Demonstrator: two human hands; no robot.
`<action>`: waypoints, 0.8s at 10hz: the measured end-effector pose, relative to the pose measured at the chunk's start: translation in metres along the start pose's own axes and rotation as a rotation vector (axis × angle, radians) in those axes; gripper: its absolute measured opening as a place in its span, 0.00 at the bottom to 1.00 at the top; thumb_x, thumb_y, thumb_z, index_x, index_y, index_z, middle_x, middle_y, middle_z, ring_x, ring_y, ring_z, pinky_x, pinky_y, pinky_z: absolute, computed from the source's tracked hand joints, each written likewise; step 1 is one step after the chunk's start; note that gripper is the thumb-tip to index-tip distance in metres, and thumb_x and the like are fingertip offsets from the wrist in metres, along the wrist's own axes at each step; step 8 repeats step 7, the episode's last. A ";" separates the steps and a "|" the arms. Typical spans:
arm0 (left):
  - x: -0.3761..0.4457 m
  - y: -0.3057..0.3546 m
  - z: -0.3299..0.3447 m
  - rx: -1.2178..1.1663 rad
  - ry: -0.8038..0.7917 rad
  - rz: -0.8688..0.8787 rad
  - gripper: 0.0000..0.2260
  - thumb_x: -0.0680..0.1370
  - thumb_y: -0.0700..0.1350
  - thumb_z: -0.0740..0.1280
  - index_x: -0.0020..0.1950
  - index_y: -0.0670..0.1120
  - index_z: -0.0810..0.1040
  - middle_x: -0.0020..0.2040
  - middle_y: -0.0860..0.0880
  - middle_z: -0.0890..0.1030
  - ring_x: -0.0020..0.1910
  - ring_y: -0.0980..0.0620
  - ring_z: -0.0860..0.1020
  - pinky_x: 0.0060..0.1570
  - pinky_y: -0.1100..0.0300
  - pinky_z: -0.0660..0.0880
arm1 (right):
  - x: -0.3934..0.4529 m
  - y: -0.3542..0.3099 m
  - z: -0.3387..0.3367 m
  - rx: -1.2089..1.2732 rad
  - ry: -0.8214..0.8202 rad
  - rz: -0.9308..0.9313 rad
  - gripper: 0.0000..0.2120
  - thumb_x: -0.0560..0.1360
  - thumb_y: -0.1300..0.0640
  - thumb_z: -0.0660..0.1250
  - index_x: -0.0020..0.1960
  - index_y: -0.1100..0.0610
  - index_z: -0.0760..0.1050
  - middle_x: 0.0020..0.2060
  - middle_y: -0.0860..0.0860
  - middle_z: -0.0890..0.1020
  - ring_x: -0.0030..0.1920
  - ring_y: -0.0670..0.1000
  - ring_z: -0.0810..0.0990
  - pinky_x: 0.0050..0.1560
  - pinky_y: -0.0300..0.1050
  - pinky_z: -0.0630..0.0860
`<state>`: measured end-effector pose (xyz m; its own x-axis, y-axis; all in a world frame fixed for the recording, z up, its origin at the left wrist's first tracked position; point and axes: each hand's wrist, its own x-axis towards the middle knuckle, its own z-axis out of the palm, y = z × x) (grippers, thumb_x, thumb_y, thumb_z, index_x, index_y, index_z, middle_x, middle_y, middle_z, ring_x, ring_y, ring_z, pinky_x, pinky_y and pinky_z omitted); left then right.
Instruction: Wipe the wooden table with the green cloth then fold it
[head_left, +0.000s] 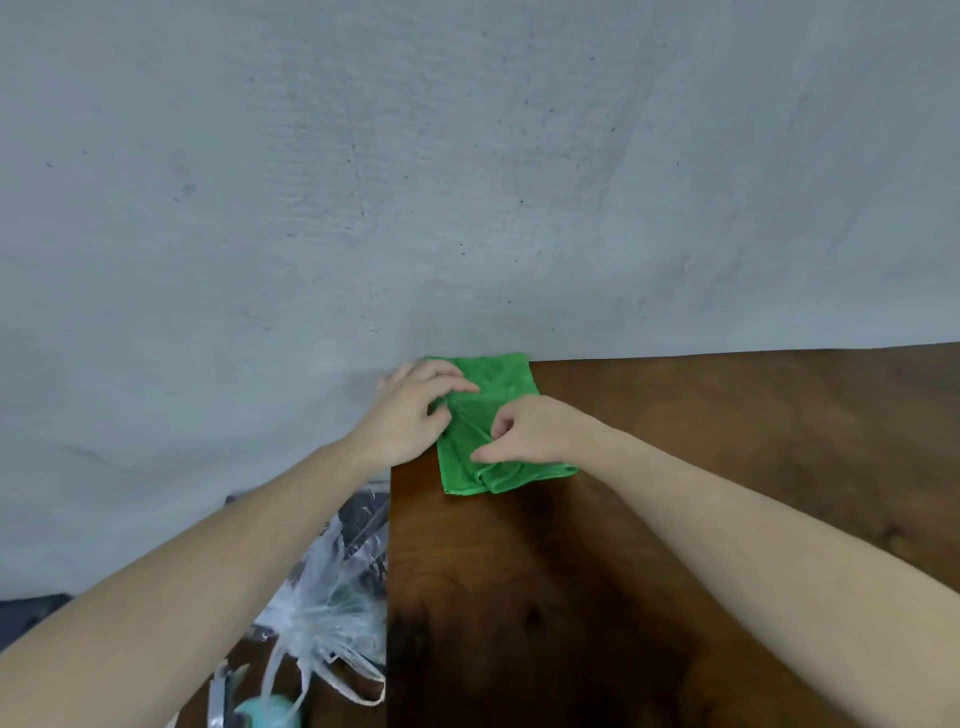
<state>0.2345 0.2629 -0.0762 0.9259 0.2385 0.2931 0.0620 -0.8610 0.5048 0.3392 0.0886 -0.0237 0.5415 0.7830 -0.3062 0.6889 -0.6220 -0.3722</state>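
The green cloth (498, 415) lies folded into a rough rectangle at the far left corner of the dark wooden table (701, 467), against the wall. My left hand (410, 415) rests on the cloth's left side, its fingers curled into a crease. My right hand (535, 431) sits on the cloth's right half and pinches a fold between thumb and fingers. Part of the cloth is hidden under both hands.
A grey concrete wall (467, 182) rises right behind the table. To the left of the table's edge, lower down, lie clear plastic bags (332, 597), a teal object (270, 712) and some dark items.
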 end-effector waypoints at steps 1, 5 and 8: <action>-0.014 0.009 -0.010 0.119 -0.136 0.041 0.26 0.75 0.34 0.59 0.65 0.58 0.77 0.64 0.66 0.70 0.65 0.59 0.59 0.61 0.58 0.51 | -0.008 -0.014 0.002 0.114 0.089 -0.052 0.07 0.70 0.50 0.73 0.42 0.51 0.76 0.35 0.44 0.77 0.37 0.48 0.76 0.34 0.40 0.68; -0.086 0.026 -0.060 -0.126 -0.047 -0.140 0.23 0.76 0.31 0.60 0.46 0.60 0.79 0.56 0.53 0.80 0.59 0.54 0.75 0.60 0.66 0.66 | -0.097 -0.023 0.007 0.344 0.138 -0.107 0.10 0.81 0.48 0.63 0.53 0.53 0.79 0.42 0.47 0.86 0.34 0.45 0.80 0.35 0.39 0.77; -0.135 0.109 -0.121 -0.353 0.364 -0.117 0.16 0.79 0.33 0.66 0.47 0.56 0.79 0.44 0.62 0.83 0.45 0.66 0.78 0.54 0.65 0.72 | -0.229 0.023 -0.051 0.690 0.535 -0.284 0.09 0.81 0.56 0.66 0.50 0.61 0.80 0.34 0.50 0.84 0.32 0.46 0.78 0.38 0.39 0.76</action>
